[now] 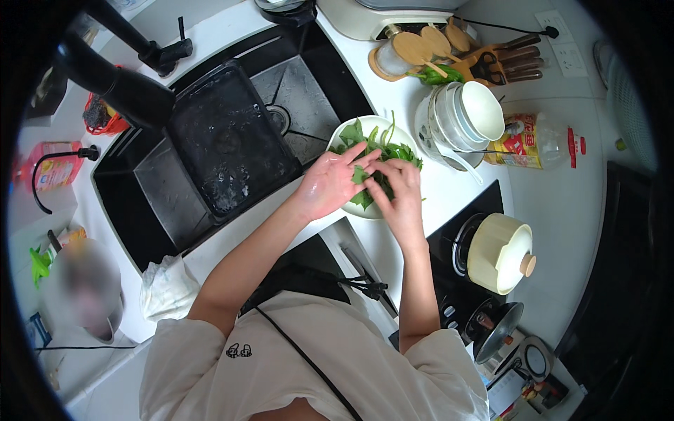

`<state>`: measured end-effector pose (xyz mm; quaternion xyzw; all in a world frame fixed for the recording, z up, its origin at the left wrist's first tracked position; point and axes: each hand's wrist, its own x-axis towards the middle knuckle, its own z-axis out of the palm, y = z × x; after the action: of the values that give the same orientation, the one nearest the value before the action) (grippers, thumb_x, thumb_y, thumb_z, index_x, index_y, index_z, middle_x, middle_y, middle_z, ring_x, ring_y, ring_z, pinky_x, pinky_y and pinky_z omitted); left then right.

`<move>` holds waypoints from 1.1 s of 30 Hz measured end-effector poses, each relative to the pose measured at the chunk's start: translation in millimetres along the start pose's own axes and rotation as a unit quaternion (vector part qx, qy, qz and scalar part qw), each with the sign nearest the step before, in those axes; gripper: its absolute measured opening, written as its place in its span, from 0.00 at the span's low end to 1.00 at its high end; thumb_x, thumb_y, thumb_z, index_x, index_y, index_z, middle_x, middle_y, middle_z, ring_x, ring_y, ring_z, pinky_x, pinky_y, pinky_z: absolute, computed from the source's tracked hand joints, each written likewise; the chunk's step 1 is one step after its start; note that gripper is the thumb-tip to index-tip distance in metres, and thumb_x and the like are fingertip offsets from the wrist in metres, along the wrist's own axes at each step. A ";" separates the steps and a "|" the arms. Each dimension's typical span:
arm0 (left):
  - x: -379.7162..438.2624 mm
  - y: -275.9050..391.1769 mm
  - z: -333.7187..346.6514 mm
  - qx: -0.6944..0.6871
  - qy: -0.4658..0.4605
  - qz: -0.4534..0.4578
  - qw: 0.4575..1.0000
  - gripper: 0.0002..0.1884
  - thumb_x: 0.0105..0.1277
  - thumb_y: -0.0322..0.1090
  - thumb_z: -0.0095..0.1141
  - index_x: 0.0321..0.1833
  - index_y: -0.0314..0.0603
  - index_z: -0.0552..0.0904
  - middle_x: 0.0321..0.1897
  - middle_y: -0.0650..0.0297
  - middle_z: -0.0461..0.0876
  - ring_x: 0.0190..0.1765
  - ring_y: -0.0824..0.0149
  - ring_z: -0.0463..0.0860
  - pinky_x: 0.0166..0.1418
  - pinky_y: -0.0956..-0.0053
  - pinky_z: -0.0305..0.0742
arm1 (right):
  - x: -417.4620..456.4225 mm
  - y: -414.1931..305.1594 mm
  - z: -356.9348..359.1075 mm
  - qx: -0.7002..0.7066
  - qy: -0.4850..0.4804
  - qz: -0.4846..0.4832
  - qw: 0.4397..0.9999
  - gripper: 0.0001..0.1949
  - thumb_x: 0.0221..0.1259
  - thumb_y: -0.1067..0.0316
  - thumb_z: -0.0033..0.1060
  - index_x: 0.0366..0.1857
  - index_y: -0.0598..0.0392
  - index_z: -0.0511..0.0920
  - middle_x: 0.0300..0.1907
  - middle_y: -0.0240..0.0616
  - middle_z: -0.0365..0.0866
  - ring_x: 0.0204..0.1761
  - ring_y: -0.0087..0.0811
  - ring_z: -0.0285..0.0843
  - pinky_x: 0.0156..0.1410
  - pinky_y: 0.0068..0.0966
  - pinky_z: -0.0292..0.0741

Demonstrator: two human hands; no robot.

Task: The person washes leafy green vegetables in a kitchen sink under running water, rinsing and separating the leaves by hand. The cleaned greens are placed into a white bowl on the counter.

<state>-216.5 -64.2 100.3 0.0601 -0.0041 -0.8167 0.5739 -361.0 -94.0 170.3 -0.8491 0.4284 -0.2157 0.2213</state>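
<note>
A white plate point(375, 213) heaped with green leafy vegetables point(392, 152) rests on the white counter to the right of the sink. My left hand point(331, 181) is over the plate's left side, palm up and wet, with its fingers spread. Its fingertips meet those of my right hand point(397, 187), which bends down over the leaves from the right. A small green leaf point(359, 174) lies against the left fingers, between the two hands. Whether the right fingers pinch a leaf is hard to tell. Beside the plate, the black sink point(316, 100) holds a black rectangular basin point(231, 142) with water in it.
A black faucet point(121, 94) reaches over the basin. Stacked white bowls point(458, 116), a green pepper point(437, 75), a knife block with scissors point(482, 68) and an oil bottle point(526, 141) stand right of the plate. A cream lidded pot point(489, 252) sits on the stove. A crumpled white cloth point(168, 288) lies at lower left.
</note>
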 end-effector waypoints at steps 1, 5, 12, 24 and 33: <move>0.4 -2.7 -2.6 0.004 -0.003 -0.005 1.000 0.29 0.61 0.44 0.34 0.66 0.43 0.55 0.67 0.57 0.51 0.64 0.63 0.59 0.67 0.65 0.48 | 1.2 -3.7 7.2 -0.004 -0.008 0.014 1.000 0.13 0.44 0.71 0.63 0.37 0.56 0.76 0.39 0.40 0.70 0.44 0.40 0.66 0.50 0.32 0.66; -1.5 -10.2 -4.6 0.018 0.004 0.008 1.000 0.31 0.64 0.46 0.37 0.69 0.49 0.48 0.69 0.62 0.48 0.67 0.62 0.54 0.68 0.63 0.44 | -3.4 10.9 18.4 0.001 0.027 -0.025 0.999 0.06 0.44 0.74 0.60 0.28 0.57 0.76 0.33 0.40 0.73 0.39 0.41 0.69 0.47 0.32 0.67; -43.9 16.2 -13.7 0.526 0.128 0.157 0.826 0.17 0.61 0.26 0.44 0.55 0.39 0.71 0.51 0.59 0.74 0.53 0.68 0.74 0.57 0.76 0.66 | -8.0 17.4 11.0 -0.202 -0.040 0.008 0.979 0.06 0.48 0.78 0.55 0.32 0.59 0.77 0.31 0.43 0.71 0.36 0.41 0.69 0.44 0.31 0.68; -192.9 109.1 -131.7 0.919 0.322 -0.173 0.147 0.10 0.54 0.36 0.52 0.34 0.42 0.82 0.36 0.62 0.79 0.49 0.66 0.74 0.67 0.65 0.51 | 107.9 -51.2 234.0 -0.031 -0.331 -0.186 0.925 0.13 0.51 0.68 0.50 0.41 0.53 0.76 0.43 0.42 0.74 0.46 0.44 0.72 0.50 0.36 0.70; -241.1 106.3 -134.5 0.894 0.366 -0.178 0.189 0.12 0.54 0.39 0.53 0.36 0.42 0.82 0.43 0.69 0.77 0.56 0.71 0.67 0.71 0.65 0.44 | 110.0 -76.7 361.6 -0.258 -0.317 -0.324 0.853 0.14 0.57 0.66 0.40 0.46 0.49 0.73 0.52 0.35 0.69 0.52 0.39 0.68 0.54 0.39 0.67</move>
<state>-22.6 134.1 -2.6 0.8240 -0.5096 -0.2311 -0.0890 -52.2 -74.3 -59.8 -0.9888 0.0752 0.1242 0.0359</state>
